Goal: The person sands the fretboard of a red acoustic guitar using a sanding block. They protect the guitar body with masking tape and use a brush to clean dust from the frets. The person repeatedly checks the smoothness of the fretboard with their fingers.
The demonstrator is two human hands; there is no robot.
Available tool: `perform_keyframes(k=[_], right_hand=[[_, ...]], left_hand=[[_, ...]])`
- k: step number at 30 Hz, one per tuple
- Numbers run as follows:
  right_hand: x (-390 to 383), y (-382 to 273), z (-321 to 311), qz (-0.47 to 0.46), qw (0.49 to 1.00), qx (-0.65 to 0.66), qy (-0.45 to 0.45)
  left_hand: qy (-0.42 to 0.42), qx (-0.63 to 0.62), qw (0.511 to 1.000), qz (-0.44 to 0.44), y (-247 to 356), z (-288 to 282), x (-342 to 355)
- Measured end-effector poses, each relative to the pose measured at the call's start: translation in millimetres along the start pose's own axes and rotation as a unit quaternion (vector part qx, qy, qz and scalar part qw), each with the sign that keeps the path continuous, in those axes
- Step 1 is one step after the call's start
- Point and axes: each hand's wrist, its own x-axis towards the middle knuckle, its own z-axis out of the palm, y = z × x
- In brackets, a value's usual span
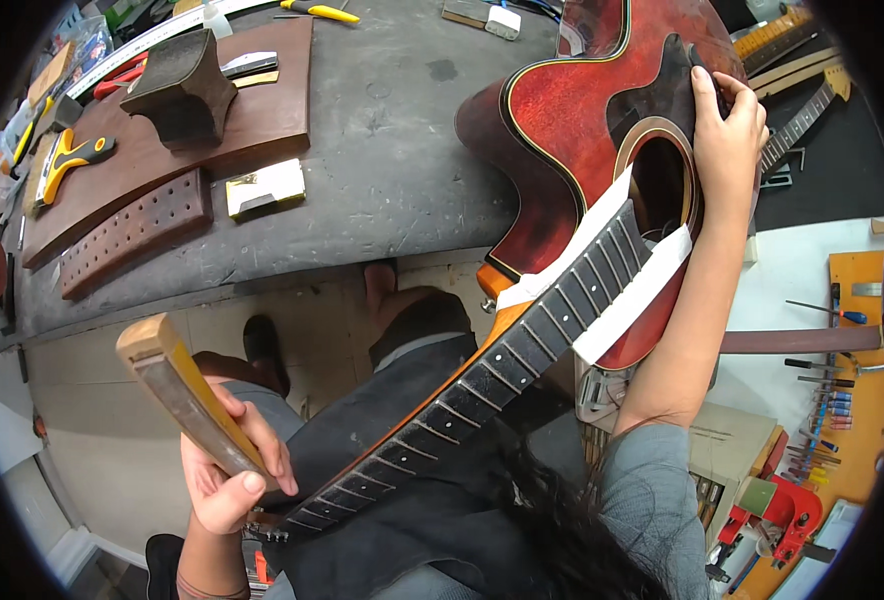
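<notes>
An acoustic guitar with a dark red body [562,115] rests partly on the bench, its neck slanting down across my lap. White tape [634,300] lies along both sides of the dark, fretted fingerboard [482,388] near the soundhole. My left hand [237,465] grips a long wooden block [184,385] with a worn grey face, resembling a sanding block, raised beside the neck and apart from it. On the guitar's top, beyond the soundhole, rests my right hand [730,125], thumb and bent fingers apart. A dark part of the guitar lies partly hidden under those fingers.
On the grey bench [382,170] are a brown curved board [282,105], a dark waisted block [180,88], a drilled wooden piece [137,230], a small yellow-and-white box [266,188] and a yellow-handled tool [72,160]. Tools hang on an orange board [852,400] at right.
</notes>
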Motion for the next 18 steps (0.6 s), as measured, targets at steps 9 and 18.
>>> perform_keyframes(k=[9,18], right_hand=[[-2,-4,-2,0.003,1.000,-0.005,-0.005],[-3,2,0,-0.019,1.000,-0.003,0.020]], left_hand=[[-0.024,0.012,0.999,-0.026,-3,16,33],[-0.110,0.262,0.958,-0.025,27,92,83]])
